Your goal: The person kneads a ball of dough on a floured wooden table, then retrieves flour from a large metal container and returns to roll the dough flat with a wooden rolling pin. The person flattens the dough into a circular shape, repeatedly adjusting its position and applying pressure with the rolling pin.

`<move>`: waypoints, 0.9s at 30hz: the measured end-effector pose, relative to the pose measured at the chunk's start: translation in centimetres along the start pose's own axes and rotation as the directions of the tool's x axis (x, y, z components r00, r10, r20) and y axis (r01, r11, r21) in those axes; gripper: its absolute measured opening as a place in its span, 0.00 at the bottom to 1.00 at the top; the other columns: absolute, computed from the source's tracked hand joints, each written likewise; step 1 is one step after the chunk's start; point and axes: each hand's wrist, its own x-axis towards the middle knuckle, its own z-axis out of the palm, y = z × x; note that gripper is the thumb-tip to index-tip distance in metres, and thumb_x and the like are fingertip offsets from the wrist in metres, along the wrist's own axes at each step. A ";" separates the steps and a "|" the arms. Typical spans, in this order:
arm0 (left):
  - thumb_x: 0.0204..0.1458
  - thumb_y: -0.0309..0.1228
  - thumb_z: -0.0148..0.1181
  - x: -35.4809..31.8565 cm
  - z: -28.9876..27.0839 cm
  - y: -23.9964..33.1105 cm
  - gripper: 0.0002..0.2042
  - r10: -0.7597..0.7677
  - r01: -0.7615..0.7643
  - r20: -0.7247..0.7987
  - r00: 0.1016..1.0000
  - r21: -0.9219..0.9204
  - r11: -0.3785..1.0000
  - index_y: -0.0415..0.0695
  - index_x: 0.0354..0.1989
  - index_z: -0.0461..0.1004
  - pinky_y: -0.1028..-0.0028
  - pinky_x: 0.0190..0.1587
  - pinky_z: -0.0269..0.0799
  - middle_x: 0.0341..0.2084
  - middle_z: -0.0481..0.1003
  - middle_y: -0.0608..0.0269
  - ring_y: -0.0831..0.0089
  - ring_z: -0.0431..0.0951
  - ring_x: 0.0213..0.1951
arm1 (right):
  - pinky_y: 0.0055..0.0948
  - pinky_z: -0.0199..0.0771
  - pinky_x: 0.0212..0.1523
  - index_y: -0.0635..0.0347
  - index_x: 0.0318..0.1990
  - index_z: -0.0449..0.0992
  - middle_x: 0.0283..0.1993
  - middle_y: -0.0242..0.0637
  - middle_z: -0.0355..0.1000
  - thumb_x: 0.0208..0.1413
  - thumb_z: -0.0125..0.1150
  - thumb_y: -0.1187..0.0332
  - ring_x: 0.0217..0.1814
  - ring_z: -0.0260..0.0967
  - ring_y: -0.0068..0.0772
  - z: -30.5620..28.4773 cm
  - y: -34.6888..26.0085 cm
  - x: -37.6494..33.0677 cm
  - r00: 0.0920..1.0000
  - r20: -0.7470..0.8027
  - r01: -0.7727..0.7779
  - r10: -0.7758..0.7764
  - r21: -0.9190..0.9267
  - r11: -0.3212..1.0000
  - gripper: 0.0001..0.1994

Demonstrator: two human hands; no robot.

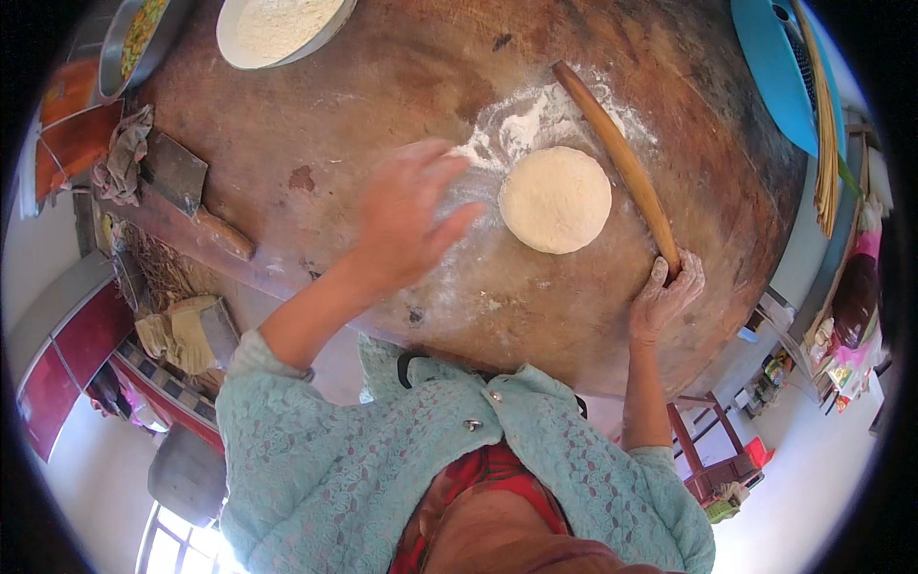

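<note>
A round, flattened disc of dough (555,200) lies on the floury wooden board (363,105). To its right slants a long wooden rolling pin (622,158), its far end resting near a smear of flour (526,126). My right hand (667,295) is closed around the near end of the rolling pin. My left hand (411,215) hovers left of the dough, apart from it, blurred by motion. Its fingers are spread and nothing shows in them.
A white bowl of flour (287,27) stands at the back. At the left lie a cleaver (177,172) and a crumpled cloth (127,153), with a metal bowl of chopped food (143,43) behind. A blue basin (779,81) sits at the far right.
</note>
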 end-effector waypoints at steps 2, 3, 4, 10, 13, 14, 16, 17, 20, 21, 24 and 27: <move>0.48 0.43 0.65 2.4 1.8 1.9 0.22 0.080 -0.080 -0.001 0.997 -0.053 0.995 0.41 0.47 0.72 0.62 0.48 0.69 0.47 0.71 0.53 0.57 0.72 0.49 | 0.47 0.53 0.62 0.64 0.52 0.68 0.54 0.48 0.66 0.58 0.58 0.66 0.60 0.58 0.51 0.0 0.4 -0.1 1.000 0.001 -0.010 0.010 0.004 1.000 0.17; 0.48 0.43 0.65 3.3 2.3 2.8 0.23 0.073 -0.071 0.048 0.996 -0.043 0.997 0.41 0.48 0.72 0.62 0.47 0.70 0.47 0.72 0.54 0.57 0.72 0.49 | 0.47 0.53 0.62 0.63 0.52 0.69 0.54 0.48 0.66 0.58 0.58 0.66 0.60 0.58 0.51 0.0 0.5 -0.1 1.000 0.004 -0.011 0.011 0.008 1.000 0.17; 0.49 0.44 0.64 4.1 2.6 3.6 0.24 0.067 -0.064 0.099 0.993 -0.031 0.997 0.41 0.49 0.72 0.62 0.46 0.71 0.46 0.72 0.54 0.56 0.72 0.48 | 0.47 0.53 0.62 0.63 0.52 0.69 0.54 0.48 0.66 0.58 0.58 0.66 0.60 0.58 0.51 0.0 0.5 -0.1 1.000 -0.005 -0.017 0.017 0.012 1.000 0.17; 0.48 0.45 0.64 4.6 4.3 4.5 0.25 0.029 -0.030 0.202 0.979 0.003 1.000 0.43 0.50 0.72 0.60 0.44 0.71 0.41 0.71 0.55 0.55 0.73 0.46 | 0.46 0.55 0.61 0.63 0.50 0.71 0.52 0.47 0.67 0.58 0.57 0.65 0.58 0.59 0.50 -0.6 -0.1 -0.5 0.998 -0.042 -0.055 0.056 0.034 0.998 0.15; 0.48 0.44 0.64 3.8 4.4 4.5 0.24 0.070 -0.071 0.214 0.974 -0.004 0.997 0.44 0.51 0.72 0.61 0.46 0.71 0.42 0.71 0.56 0.56 0.72 0.47 | 0.45 0.57 0.59 0.63 0.49 0.71 0.51 0.47 0.68 0.58 0.57 0.64 0.56 0.61 0.51 -0.7 0.1 -0.5 0.995 -0.080 -0.057 0.065 0.105 0.993 0.15; 0.48 0.43 0.64 3.3 4.5 4.8 0.23 0.084 -0.084 0.225 0.971 -0.009 0.996 0.44 0.51 0.72 0.61 0.47 0.71 0.42 0.71 0.56 0.56 0.72 0.47 | 0.45 0.58 0.58 0.63 0.49 0.71 0.50 0.47 0.68 0.58 0.57 0.64 0.55 0.61 0.51 -0.6 0.3 -0.4 0.993 -0.084 -0.068 0.079 0.134 0.989 0.15; 0.49 0.42 0.64 1.5 4.7 6.0 0.23 0.085 -0.076 0.281 0.956 -0.041 0.996 0.44 0.51 0.72 0.62 0.48 0.70 0.43 0.72 0.56 0.56 0.72 0.48 | 0.45 0.59 0.57 0.63 0.49 0.71 0.49 0.47 0.68 0.58 0.57 0.63 0.54 0.62 0.51 -0.1 0.7 0.2 0.990 -0.122 -0.051 0.073 0.179 0.983 0.16; 0.49 0.41 0.64 0.5 4.9 6.8 0.22 0.088 -0.072 0.317 0.944 -0.062 0.996 0.44 0.51 0.72 0.62 0.49 0.69 0.43 0.72 0.56 0.57 0.72 0.49 | 0.45 0.59 0.57 0.63 0.49 0.71 0.48 0.47 0.69 0.58 0.57 0.63 0.54 0.63 0.51 0.2 1.1 0.1 0.986 -0.153 -0.035 0.065 0.192 0.981 0.16; 0.49 0.39 0.64 -2.4 6.3 8.0 0.22 0.133 -0.129 0.189 0.973 -0.034 0.991 0.44 0.51 0.72 0.62 0.52 0.68 0.46 0.72 0.55 0.57 0.70 0.51 | 0.45 0.60 0.55 0.61 0.49 0.72 0.46 0.45 0.69 0.58 0.58 0.62 0.52 0.64 0.49 0.9 1.9 0.2 0.982 -0.171 -0.038 0.079 0.230 0.972 0.16; 0.49 0.38 0.63 -3.3 6.4 8.2 0.22 0.115 -0.109 0.151 0.982 -0.045 0.993 0.44 0.52 0.71 0.63 0.53 0.68 0.47 0.72 0.55 0.57 0.70 0.52 | 0.45 0.60 0.55 0.60 0.49 0.72 0.46 0.44 0.69 0.58 0.58 0.61 0.52 0.64 0.48 0.7 2.0 -0.1 0.982 -0.166 -0.046 0.088 0.244 0.969 0.16; 0.49 0.36 0.63 -4.8 5.4 8.5 0.23 0.073 -0.074 -0.017 0.997 -0.040 0.996 0.44 0.53 0.70 0.63 0.55 0.66 0.51 0.70 0.54 0.57 0.68 0.54 | 0.44 0.61 0.53 0.58 0.49 0.73 0.44 0.40 0.69 0.57 0.60 0.62 0.51 0.65 0.45 -0.4 1.7 -1.4 0.986 -0.165 0.069 -0.029 0.247 0.966 0.15; 0.49 0.36 0.64 -6.8 3.4 8.2 0.23 0.108 -0.095 -0.252 0.962 0.062 0.994 0.44 0.54 0.69 0.61 0.56 0.64 0.55 0.67 0.52 0.54 0.67 0.55 | 0.39 0.58 0.55 0.56 0.49 0.72 0.42 0.35 0.71 0.53 0.63 0.66 0.49 0.66 0.40 -3.7 0.5 -2.2 0.984 -0.097 0.166 -0.146 0.235 0.958 0.16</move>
